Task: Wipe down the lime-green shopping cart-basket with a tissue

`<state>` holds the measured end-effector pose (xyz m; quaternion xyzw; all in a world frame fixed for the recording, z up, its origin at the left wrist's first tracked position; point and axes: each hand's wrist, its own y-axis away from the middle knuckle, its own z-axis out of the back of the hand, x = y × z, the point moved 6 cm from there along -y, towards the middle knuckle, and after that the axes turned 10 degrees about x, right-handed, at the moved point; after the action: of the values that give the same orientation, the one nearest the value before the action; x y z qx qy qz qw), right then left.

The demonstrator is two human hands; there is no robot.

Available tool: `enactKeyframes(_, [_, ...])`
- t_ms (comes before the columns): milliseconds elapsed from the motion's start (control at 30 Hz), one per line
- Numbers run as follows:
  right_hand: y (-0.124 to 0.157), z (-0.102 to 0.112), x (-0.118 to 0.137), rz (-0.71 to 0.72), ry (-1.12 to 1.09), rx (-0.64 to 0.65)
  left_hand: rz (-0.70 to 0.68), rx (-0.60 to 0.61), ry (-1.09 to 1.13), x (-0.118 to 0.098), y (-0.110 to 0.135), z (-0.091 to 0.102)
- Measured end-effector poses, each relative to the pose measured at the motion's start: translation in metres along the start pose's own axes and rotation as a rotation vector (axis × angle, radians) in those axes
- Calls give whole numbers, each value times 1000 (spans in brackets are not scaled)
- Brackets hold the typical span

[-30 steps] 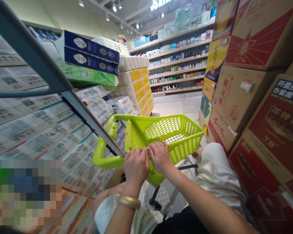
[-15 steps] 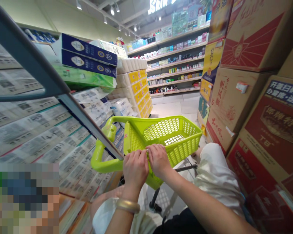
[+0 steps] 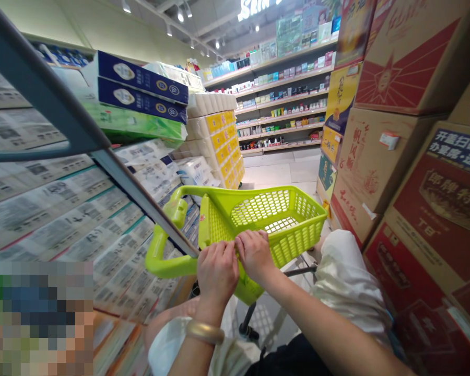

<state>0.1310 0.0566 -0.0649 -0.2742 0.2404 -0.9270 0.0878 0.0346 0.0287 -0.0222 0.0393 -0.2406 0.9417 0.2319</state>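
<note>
A lime-green shopping cart (image 3: 297, 232) with a perforated plastic basket stands in front of me, turned sideways. My left hand (image 3: 218, 266) is closed over the basket's near rim, a gold bangle on its wrist. Right beside it, my right hand (image 3: 254, 253) has its fingers curled over the same rim. The fingertips of both hands are hidden behind the edge. At the left end is the cart's thick green handle (image 3: 168, 267). Inside the basket only its bare, pierced floor shows.
Stacked cartons (image 3: 370, 162) rise close on my right. Wrapped paper packs (image 3: 113, 230) are piled on my left, with blue boxes (image 3: 141, 94) on top. A grey metal bar (image 3: 141, 196) slants across the left. Ahead, product shelves (image 3: 282, 112) line the wall beyond a tiled floor (image 3: 274, 169).
Almost nothing differs. The cart's far end has shifted very slightly to the right, and both hands keep their hold on the rim.
</note>
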Motion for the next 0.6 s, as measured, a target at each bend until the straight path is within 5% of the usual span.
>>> enactKeyframes(133, [1, 1, 2, 31, -8, 7, -3, 2, 4, 1, 1, 0])
enactKeyframes(367, [4, 13, -40, -93, 89, -33, 14, 22, -4, 0, 1, 2])
enactKeyframes(600, [-4, 3, -3, -4, 32, 54, 6, 22, 0, 1, 1, 1])
